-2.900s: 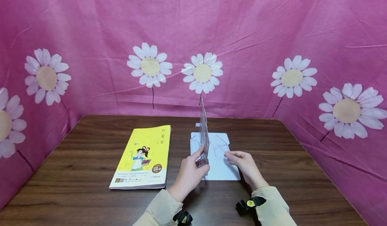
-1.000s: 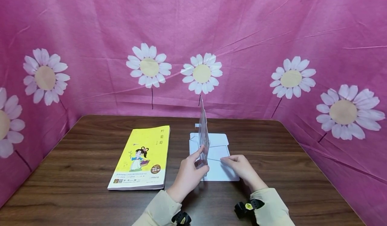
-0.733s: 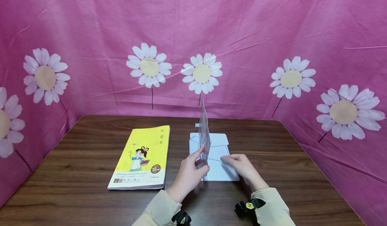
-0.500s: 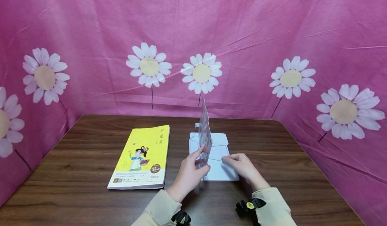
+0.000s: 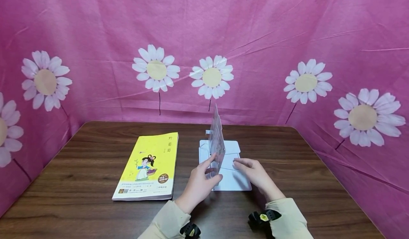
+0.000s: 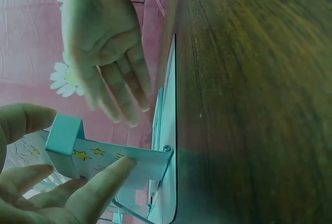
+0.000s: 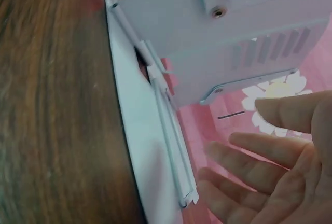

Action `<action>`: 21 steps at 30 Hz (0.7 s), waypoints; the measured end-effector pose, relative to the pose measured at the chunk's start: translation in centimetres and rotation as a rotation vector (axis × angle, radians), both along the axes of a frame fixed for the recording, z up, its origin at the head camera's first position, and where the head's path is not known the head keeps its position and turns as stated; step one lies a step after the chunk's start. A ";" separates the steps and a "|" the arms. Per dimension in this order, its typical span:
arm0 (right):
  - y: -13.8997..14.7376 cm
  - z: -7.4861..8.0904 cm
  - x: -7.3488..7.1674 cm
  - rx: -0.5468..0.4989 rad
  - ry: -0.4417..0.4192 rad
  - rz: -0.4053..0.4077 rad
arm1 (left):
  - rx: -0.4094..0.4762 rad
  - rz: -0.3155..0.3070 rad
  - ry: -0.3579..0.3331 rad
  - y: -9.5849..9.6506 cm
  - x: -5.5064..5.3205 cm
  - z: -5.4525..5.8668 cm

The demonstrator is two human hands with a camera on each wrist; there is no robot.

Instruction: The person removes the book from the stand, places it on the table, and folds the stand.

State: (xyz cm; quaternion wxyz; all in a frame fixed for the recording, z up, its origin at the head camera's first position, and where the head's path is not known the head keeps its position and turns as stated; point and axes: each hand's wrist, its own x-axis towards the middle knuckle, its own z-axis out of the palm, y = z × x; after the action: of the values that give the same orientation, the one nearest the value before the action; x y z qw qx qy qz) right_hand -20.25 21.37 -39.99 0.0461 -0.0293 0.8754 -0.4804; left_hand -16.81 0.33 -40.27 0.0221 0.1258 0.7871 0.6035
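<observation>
A pale book stand has its base plate (image 5: 228, 184) flat on the table and its panel (image 5: 218, 137) standing upright, nearly edge-on in the head view. My left hand (image 5: 198, 187) grips the panel's lower part; the left wrist view shows its fingers around a small ledge (image 6: 65, 136) and a star-printed face (image 6: 98, 159). My right hand (image 5: 258, 175) hovers over the base's right side with loosely spread fingers, holding nothing. In the right wrist view, the panel's slotted back (image 7: 270, 47) faces that hand, and a thin wire support (image 7: 171, 141) lies along the base.
A yellow book (image 5: 148, 168) with a drawn figure on its cover lies left of the stand on the brown wooden table (image 5: 80, 182). A pink curtain (image 5: 255, 26) with daisies hangs behind the table and along its sides.
The wire support, raised in my right hand at first, lies down against the base. That hand has since let go and lifted slightly. The panel has turned a little; my left hand stays on it.
</observation>
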 end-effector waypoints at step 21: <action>-0.9 2.8 1.5 -0.660 -0.053 0.227 | 0.027 -0.036 0.012 0.7 0.0 -0.7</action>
State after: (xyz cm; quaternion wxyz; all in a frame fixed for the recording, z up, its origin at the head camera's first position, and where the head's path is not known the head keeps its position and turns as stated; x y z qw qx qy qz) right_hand -18.74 20.51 -37.15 0.1100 -0.1273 0.6627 -0.7298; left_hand -16.85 1.01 -41.02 0.0265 0.1437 0.7767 0.6127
